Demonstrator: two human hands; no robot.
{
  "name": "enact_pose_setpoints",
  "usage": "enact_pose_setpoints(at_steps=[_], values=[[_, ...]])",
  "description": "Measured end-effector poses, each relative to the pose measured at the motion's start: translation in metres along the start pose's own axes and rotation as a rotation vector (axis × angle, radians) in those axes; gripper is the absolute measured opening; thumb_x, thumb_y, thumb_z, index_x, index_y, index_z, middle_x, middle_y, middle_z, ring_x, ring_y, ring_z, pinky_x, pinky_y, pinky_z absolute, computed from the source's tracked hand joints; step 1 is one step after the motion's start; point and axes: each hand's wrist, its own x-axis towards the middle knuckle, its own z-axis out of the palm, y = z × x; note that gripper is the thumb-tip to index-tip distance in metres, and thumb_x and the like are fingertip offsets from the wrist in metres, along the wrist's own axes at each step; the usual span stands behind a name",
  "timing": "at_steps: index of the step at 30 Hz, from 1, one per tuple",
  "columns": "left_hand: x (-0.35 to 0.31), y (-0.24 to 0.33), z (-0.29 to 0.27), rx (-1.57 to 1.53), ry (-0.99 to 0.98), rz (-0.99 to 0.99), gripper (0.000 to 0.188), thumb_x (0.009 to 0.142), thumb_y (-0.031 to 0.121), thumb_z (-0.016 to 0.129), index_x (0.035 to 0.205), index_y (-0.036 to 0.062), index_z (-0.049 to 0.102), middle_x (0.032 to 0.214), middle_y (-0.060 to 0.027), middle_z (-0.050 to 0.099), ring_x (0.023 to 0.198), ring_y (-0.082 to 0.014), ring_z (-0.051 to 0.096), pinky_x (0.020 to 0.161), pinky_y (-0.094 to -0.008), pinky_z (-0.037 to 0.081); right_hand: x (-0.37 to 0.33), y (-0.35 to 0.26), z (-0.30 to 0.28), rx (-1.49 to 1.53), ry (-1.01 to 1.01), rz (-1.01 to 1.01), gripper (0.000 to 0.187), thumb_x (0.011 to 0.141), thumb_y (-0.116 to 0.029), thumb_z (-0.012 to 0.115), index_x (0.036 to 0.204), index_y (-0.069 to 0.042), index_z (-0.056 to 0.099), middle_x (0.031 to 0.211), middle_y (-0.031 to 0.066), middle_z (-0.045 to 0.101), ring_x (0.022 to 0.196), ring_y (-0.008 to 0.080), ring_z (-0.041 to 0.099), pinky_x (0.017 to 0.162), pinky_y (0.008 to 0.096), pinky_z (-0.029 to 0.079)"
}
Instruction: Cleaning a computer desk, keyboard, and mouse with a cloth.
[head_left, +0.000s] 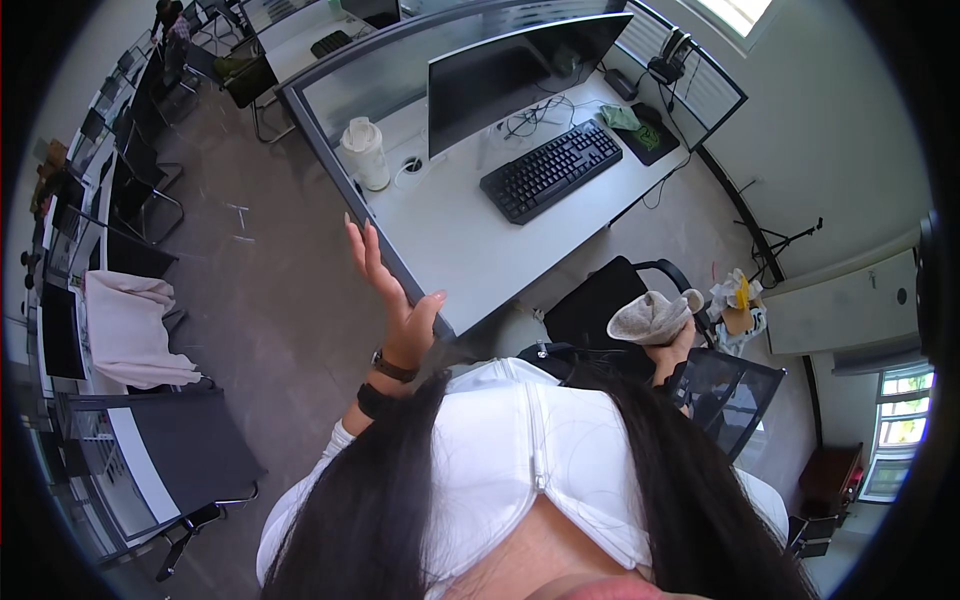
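Observation:
My left hand (pixel 398 312) is at the dark-framed side edge (pixel 385 245) of the desk, its fingers stretched out and thumb apart. Whether the palm presses on the frame I cannot tell. A watch and a black band circle that wrist. In my right hand (pixel 672 352) is a bunched grey-white cloth (pixel 650 318), held over the black office chair (pixel 590 305). The fingers are partly hidden behind the cloth. In front of me the white desk (pixel 450 250) bears a black keyboard (pixel 553 170) and a wide dark monitor (pixel 520 80).
On the desk stand a white tissue canister (pixel 365 155), loose cables (pixel 540 115) and a green cloth (pixel 620 117) by a black mouse pad (pixel 650 140). Bagged rubbish (pixel 738 310) lies right of the chair. Leftward are more desks, chairs and a pink cloth (pixel 135 325). A person (pixel 172 30) is far off.

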Motion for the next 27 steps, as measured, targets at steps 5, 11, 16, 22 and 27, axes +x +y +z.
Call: enact_pose_setpoints(at_steps=[5,11,16,22,27], values=[[0.0,-0.002,0.0,-0.072,-0.021,-0.087,0.098,0.063,0.012,0.055,0.15,-0.0023,0.012,0.156,-0.0249,-0.005,0.144,-0.0405,0.001,0.116,-0.0517,0.007,-0.001,-0.012,0.002,0.036,0.139,-0.043,0.052,0.083,-0.057,0.051,0.12,-0.021,0.062,0.129,0.006,0.059,0.121,0.0337,0.052,0.105,0.0603,0.034],[0.0,0.003,-0.007,0.02,-0.06,-0.127,0.104,0.061,0.014,0.056,0.15,-0.0023,0.005,0.157,-0.0254,-0.006,0.145,-0.0393,0.0,0.117,-0.0496,0.005,0.034,-0.023,0.047,-0.056,0.115,-0.041,0.049,0.087,-0.052,0.046,0.119,-0.019,0.062,0.124,0.0072,0.061,0.117,0.0343,0.055,0.103,0.0592,0.037],[-0.005,0.01,-0.007,-0.141,-0.108,-0.403,0.108,0.059,0.012,0.055,0.151,-0.0009,-0.001,0.158,-0.0222,-0.009,0.147,-0.0347,-0.004,0.117,-0.0463,0.005,0.113,-0.034,0.124,-0.24,-0.239,-0.083,0.043,0.088,-0.046,0.049,0.111,-0.013,0.064,0.109,0.0072,0.067,0.101,0.0283,0.063,0.093,0.047,0.049],[-0.016,0.025,-0.004,0.007,-0.03,-0.391,0.103,0.059,0.005,0.052,0.153,0.0047,0.011,0.158,-0.0153,0.015,0.146,-0.0264,0.013,0.118,-0.0377,0.011,0.172,-0.052,0.223,-0.844,-0.639,0.117,0.034,0.087,-0.03,0.054,0.11,-0.006,0.062,0.099,0.0082,0.068,0.089,0.0226,0.066,0.084,0.0359,0.053],[-0.004,0.063,0.02,-0.179,0.363,-0.686,0.08,0.078,0.006,0.05,0.151,-0.0005,0.019,0.156,-0.0121,0.025,0.143,-0.0224,0.026,0.116,-0.0323,0.016,0.281,-0.075,0.282,-1.342,-0.678,0.329,0.038,0.086,-0.027,0.056,0.117,-0.006,0.059,0.1,0.0086,0.068,0.083,0.0223,0.066,0.079,0.035,0.054]])
